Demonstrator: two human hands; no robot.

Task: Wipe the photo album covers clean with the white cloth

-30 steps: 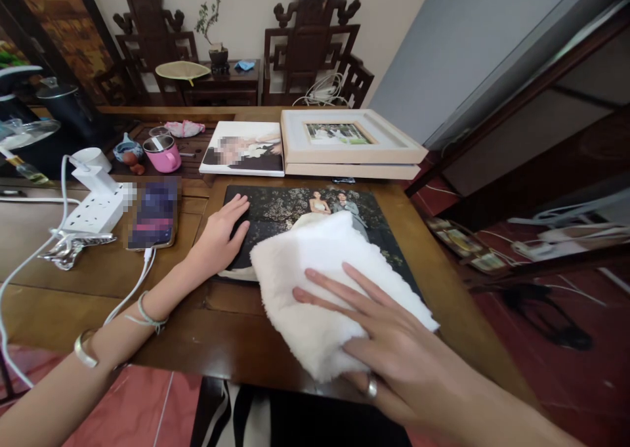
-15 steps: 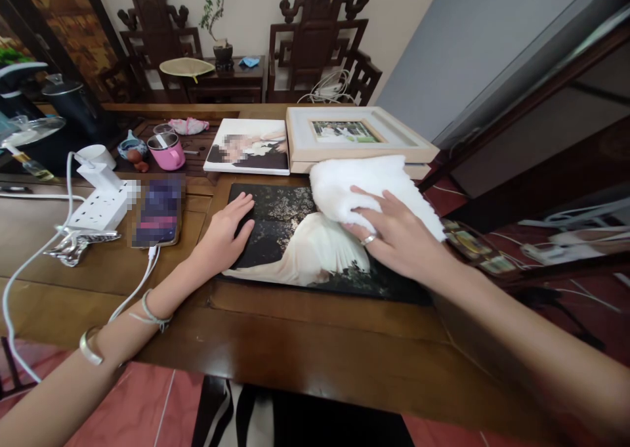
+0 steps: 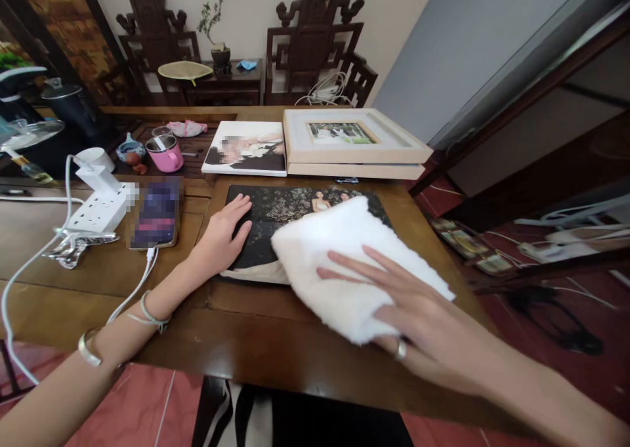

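Observation:
A dark wedding photo [image 3: 268, 204], flat and rectangular, lies on the wooden table [image 3: 236, 342] in front of me. On its left edge rests my left hand [image 3: 224, 234], open, with the fingers stretched out. My right hand [image 3: 411, 302] holds a fluffy white cloth [image 3: 322, 250] spread over the photo's lower right part. The fingers lie across the cloth's top, and some of its near edge is tucked by the ring finger. Two small figures in the photo show above the cloth; most of the pale dress is covered.
Behind the photo are a white-edged photo panel [image 3: 249, 161] and stacked pale wooden frames [image 3: 295, 138]. To the left lie a phone [image 3: 156, 211] on a cable, a white power strip [image 3: 101, 207] and a pink mug [image 3: 166, 155]. A kettle [image 3: 73, 109] stands farther back.
My right hand has swept the white cloth from the photo's upper right toward me, past its near edge. The figures at the photo's top are now uncovered. My left hand has stayed put.

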